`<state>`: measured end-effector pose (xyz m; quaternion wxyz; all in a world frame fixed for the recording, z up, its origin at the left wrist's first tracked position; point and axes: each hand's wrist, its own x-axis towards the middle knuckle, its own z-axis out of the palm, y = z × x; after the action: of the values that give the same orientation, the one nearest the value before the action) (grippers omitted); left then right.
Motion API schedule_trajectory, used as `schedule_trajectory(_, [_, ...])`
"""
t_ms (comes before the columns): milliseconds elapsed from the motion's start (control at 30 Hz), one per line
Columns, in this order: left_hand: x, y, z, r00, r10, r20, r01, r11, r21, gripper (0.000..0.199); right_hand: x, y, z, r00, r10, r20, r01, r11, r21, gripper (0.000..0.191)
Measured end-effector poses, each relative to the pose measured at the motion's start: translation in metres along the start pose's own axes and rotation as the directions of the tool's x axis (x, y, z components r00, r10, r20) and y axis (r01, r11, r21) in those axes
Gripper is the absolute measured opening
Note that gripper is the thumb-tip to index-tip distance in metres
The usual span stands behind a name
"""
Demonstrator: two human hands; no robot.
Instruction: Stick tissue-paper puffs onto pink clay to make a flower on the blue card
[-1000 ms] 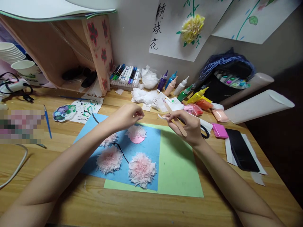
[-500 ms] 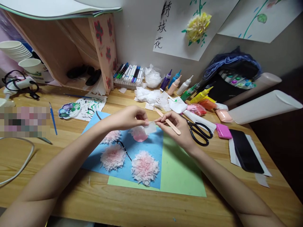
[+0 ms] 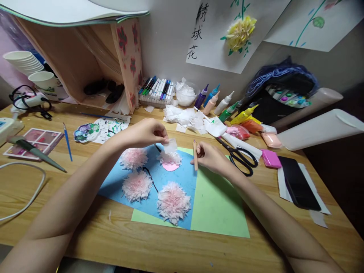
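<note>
My left hand [image 3: 150, 133] pinches a small square of white tissue paper [image 3: 171, 145] above a half-covered flower. That flower has white tissue tufts [image 3: 166, 158] at its back and a bare pink clay base [image 3: 171, 167] at its front. A wooden craft stick [image 3: 195, 156] is gripped upright in my right hand [image 3: 209, 156], just past the right edge of the blue sheet [image 3: 113, 189]. Fluffy pink-and-white tissue flowers, among them a large front one [image 3: 174, 203], lie on the blue sheet beside a dark stem line [image 3: 150, 177].
A green sheet [image 3: 218, 204] lies beneath the blue one. Black-handled scissors [image 3: 241, 157], a pink clay packet [image 3: 271, 158] and a phone [image 3: 298, 184] are to the right. Behind stand paint bottles [image 3: 212, 102], torn tissue [image 3: 182, 115] and markers [image 3: 157, 89]. Brushes [image 3: 67, 142] lie left.
My hands have moved apart. The left keeps the tissue square over the flower, while the right has drawn away with the stick, now turned upright.
</note>
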<state>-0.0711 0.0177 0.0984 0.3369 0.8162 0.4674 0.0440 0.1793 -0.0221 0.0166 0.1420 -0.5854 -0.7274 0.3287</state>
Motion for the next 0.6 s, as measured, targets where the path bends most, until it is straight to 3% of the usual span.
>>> schedule_trajectory(233, [0.001, -0.001, 0.008, 0.992, 0.016, 0.124, -0.015, 1.000, -0.011, 0.017, 0.009, 0.006, -0.004, 0.992, -0.055, -0.114, 0.049, 0.997, -0.055, 0.020])
schedule_trajectory(367, [0.003, -0.002, 0.012, 0.991, 0.015, 0.136, -0.016, 1.000, 0.005, 0.016, 0.013, 0.011, -0.013, 0.973, -0.211, -0.095, 0.199, 0.972, -0.121, 0.024])
schedule_trajectory(467, [0.004, -0.004, 0.013, 0.992, 0.012, 0.123, -0.015, 1.000, 0.017, 0.017, 0.013, 0.011, -0.015, 0.911, -0.412, 0.007, 0.399, 0.879, -0.261, 0.030])
schedule_trajectory(600, [0.003, -0.003, 0.012, 0.994, 0.004, 0.110, -0.009, 0.999, 0.042, 0.016, 0.015, 0.014, -0.009, 0.775, -0.622, 0.112, 0.572, 0.615, -0.542, 0.023])
